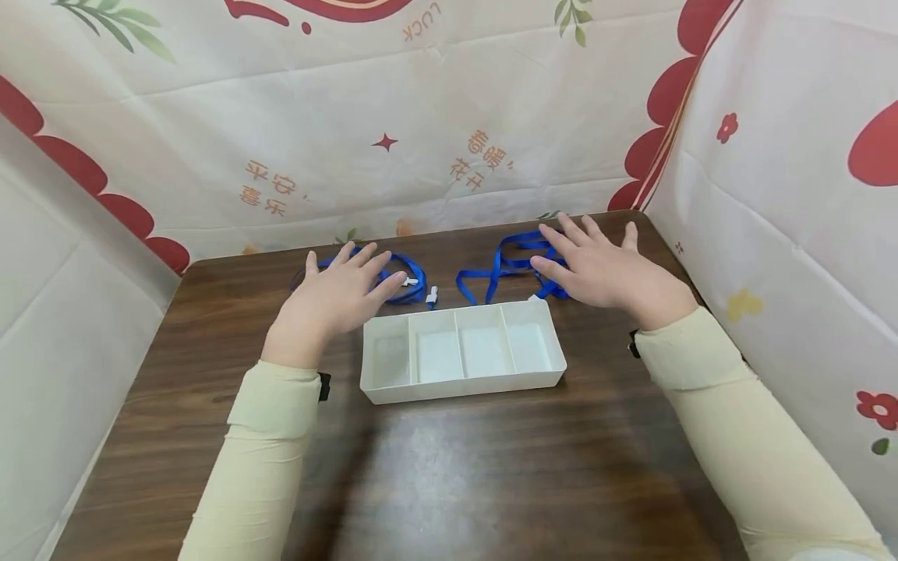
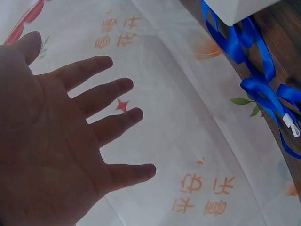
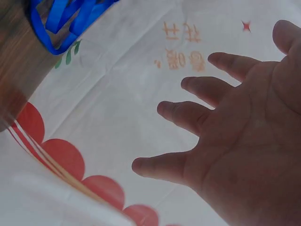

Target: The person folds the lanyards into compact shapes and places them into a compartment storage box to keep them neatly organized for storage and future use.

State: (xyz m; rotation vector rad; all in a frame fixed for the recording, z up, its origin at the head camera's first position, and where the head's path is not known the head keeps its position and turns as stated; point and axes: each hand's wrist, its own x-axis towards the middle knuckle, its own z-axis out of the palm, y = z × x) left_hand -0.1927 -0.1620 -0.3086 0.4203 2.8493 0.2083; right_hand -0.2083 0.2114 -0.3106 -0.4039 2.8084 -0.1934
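Observation:
Both hands are held up with fingers spread and nothing in them. In the head view the left hand [image 1: 337, 292] is over the left blue lanyard [image 1: 419, 274], hiding part of it. The right hand [image 1: 603, 269] is in front of the right blue lanyard [image 1: 496, 269] and covers some of its loops. A white plastic clip [image 1: 432, 296] shows near the left lanyard. Between the forearms sits a white divided tray [image 1: 459, 387] with several compartments. Each wrist view shows a bare palm, the left palm [image 2: 56, 132] and the right palm [image 3: 244, 127].
Everything lies on a dark wood-grain table [image 1: 463, 475]. A white printed cloth [image 1: 393, 101] hangs behind its back edge, and more cloth [image 1: 793, 195] stands along the right side. A pale panel [image 1: 70, 312] borders the left.

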